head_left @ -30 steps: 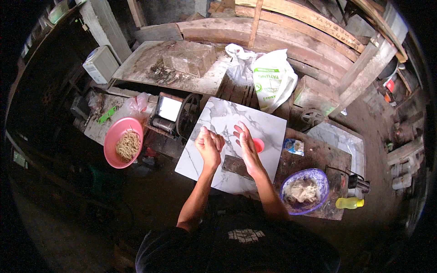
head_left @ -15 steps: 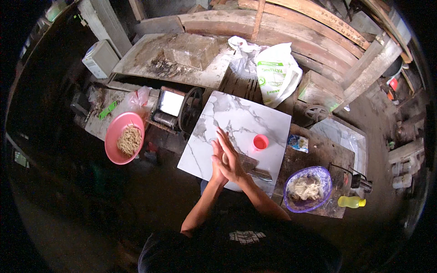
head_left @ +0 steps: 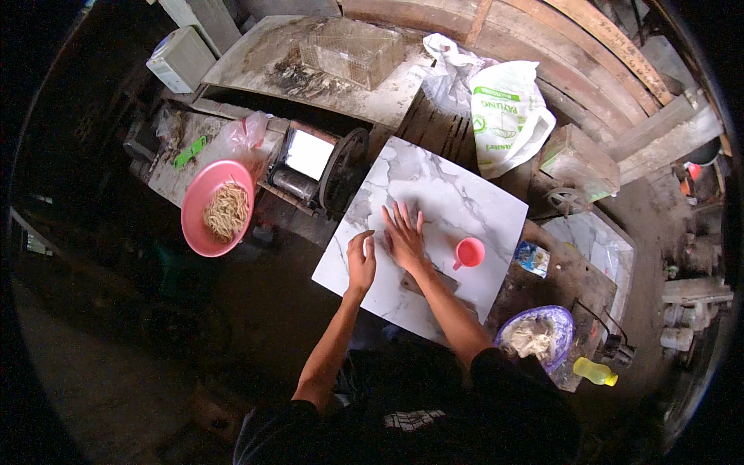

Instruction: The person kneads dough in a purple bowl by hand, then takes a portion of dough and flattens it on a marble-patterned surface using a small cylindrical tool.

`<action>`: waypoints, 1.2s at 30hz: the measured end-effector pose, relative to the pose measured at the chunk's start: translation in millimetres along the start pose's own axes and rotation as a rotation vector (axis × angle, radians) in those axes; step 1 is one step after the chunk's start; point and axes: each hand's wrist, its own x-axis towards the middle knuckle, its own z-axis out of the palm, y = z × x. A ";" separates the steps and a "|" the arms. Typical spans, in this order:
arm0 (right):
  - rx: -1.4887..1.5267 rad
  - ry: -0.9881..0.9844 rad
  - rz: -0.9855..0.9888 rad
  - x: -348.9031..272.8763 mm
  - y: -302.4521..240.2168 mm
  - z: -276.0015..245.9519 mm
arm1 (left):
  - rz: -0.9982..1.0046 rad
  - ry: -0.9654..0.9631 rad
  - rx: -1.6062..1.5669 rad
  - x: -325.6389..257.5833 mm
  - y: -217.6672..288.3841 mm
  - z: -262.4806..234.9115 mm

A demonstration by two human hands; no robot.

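My right hand lies with spread fingers over a white marble-patterned board, its palm facing down. Just to its left, my left hand is held loosely, fingers bent and nothing in it. A pink cup with a handle stands to the right of my right hand. Partly covered by my right forearm, a wide-bladed knife rests on the board's near side.
At left a pink basin holds pale noodle-like strips, beside a hand-cranked roller machine. A purple basin with pale dough sits at right, near a yellow bottle. White sack and wire cage lie behind.
My palms were pressed together above the board; they have come apart. The right hand now spreads over the board, the left sits beside it. The view has shifted.
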 end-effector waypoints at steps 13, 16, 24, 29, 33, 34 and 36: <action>-0.224 0.070 0.037 -10.6 -16.2 18.9 | 0.196 0.021 0.031 15.1 -2.2 7.3; -0.222 0.046 0.084 -21.0 -20.0 10.1 | 0.208 -0.027 0.071 7.9 -1.4 5.2; -0.258 0.010 0.239 -32.2 -33.1 2.8 | 0.133 -0.134 0.032 -10.1 1.4 4.2; -0.342 0.053 0.242 -17.7 -32.5 5.8 | 0.180 -0.120 0.036 -2.2 2.7 -3.7; -0.228 0.143 0.253 0.6 -28.7 18.6 | 0.200 -0.054 0.071 1.6 -9.4 -12.7; -0.194 0.183 0.255 6.3 -26.0 21.1 | 0.180 -0.035 0.084 2.2 -9.5 -14.0; 0.050 0.274 0.274 17.0 -13.1 20.8 | 0.180 0.015 0.094 4.7 -4.7 -15.5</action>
